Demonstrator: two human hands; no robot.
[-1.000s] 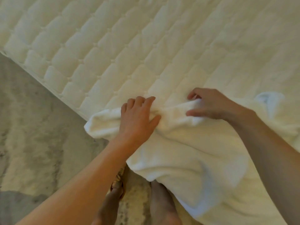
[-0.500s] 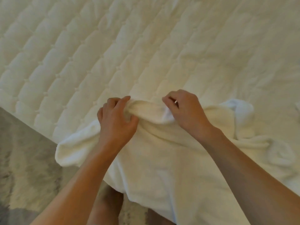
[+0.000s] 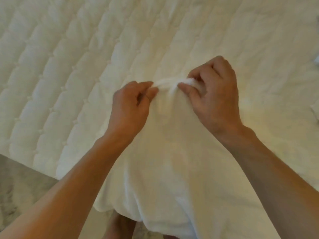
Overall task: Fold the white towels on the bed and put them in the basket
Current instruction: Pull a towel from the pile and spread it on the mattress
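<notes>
A white towel [image 3: 172,169] hangs from both my hands above the quilted bed [image 3: 69,66], its lower part draping over the bed's near edge toward the floor. My left hand [image 3: 131,107] pinches the towel's top edge between thumb and fingers. My right hand [image 3: 214,97] grips the same edge a short way to the right, fingers curled round a bunch of cloth. A short span of the edge stretches between the two hands. The basket is not in view.
The bed's edge runs diagonally across the lower left, with grey patterned carpet [image 3: 19,183] beyond it. My feet [image 3: 120,226] show under the towel. Bits of another white cloth [image 3: 315,111] lie at the right border.
Both hands have lifted the towel's edge up and further over the bed and come closer together. The towel now hangs in a narrower drape, and the view has shifted toward the bed.
</notes>
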